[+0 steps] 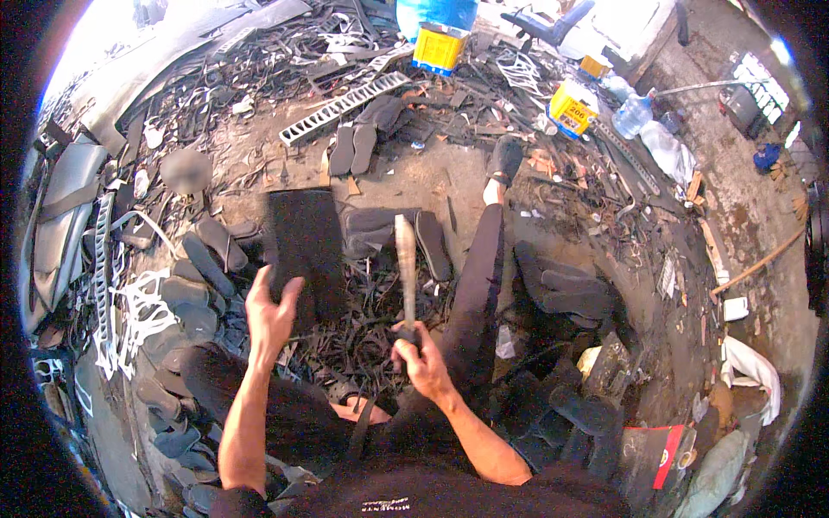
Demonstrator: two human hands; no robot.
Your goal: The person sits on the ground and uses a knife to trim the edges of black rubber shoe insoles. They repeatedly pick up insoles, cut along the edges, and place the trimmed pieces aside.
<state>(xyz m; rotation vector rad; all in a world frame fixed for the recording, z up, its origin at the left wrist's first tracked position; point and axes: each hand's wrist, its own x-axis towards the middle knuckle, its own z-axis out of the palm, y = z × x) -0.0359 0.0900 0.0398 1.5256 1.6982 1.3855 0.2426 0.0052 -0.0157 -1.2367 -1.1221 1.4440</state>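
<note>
Countless dark rubber offcuts (363, 337) cover the floor, heaped thickest in the near middle between the person's legs, with cut sole shapes (194, 285) piled to the left and more of them (561, 289) to the right. Far off stand two yellow tins (439, 47) and a clear plastic bottle (635, 114).

Next in size is the dark rectangular rubber sheet (302, 250), lying flat just beyond the left hand (272, 312). It looks thick yet bendable, probably fairly light for its area, matt and not slippery; an edge or corner would give the surest hold, since it would likely sag if lifted by the middle.

Smaller is the long knife (405, 259), pointing away from the person, its pale blade over the offcuts. The blade looks stiff and sharp, so only the handle is safe to grasp.

The right hand (420, 350) is closed tightly round that handle, near the middle. The left hand is spread wide, fingers apart, holding nothing, raised just at the sheet's near edge; whether it touches the sheet I cannot tell.
</note>
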